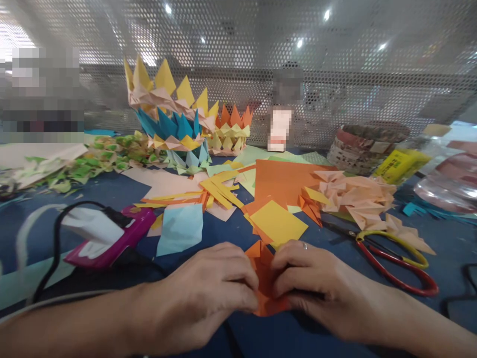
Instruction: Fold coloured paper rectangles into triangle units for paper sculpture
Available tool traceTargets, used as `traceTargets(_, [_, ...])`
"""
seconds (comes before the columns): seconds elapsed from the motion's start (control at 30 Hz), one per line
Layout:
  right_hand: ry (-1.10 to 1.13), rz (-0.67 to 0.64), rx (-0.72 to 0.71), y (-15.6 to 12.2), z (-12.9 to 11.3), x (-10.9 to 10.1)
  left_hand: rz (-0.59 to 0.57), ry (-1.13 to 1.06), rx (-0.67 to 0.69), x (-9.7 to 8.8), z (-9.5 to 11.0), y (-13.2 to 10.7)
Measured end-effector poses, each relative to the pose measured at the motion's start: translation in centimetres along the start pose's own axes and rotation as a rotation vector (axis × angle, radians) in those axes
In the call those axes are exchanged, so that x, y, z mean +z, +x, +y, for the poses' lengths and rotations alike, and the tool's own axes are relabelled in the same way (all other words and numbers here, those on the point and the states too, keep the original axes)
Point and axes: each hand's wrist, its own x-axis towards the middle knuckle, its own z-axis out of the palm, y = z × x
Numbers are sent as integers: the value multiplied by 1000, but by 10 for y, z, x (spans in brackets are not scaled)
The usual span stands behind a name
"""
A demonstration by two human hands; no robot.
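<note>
Both my hands pinch a small folded orange paper piece (265, 278) low on the dark blue table (231, 233). My left hand (208, 293) grips its left side with the fingers curled. My right hand (313, 286), with a ring on one finger, grips its right side. Just beyond the piece lies a yellow paper square (278, 222) on orange sheets (283, 181).
Red and yellow scissors (395, 261) lie to the right. A magenta glue gun (112, 236) with a black cord lies left, beside a light blue paper (181, 227). Peach folded pieces (357, 196), stacked paper crowns (175, 114), a woven basket (363, 141) and a perforated screen (238, 49) stand behind.
</note>
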Motion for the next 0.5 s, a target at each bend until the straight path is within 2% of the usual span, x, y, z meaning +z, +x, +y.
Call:
traceTargets(0.27, [141, 50, 53, 1, 8, 4, 40, -176, -91, -9, -11, 2])
traceTargets(0.5, [182, 66, 87, 2, 3, 6, 71, -206, -129, -4, -4, 4])
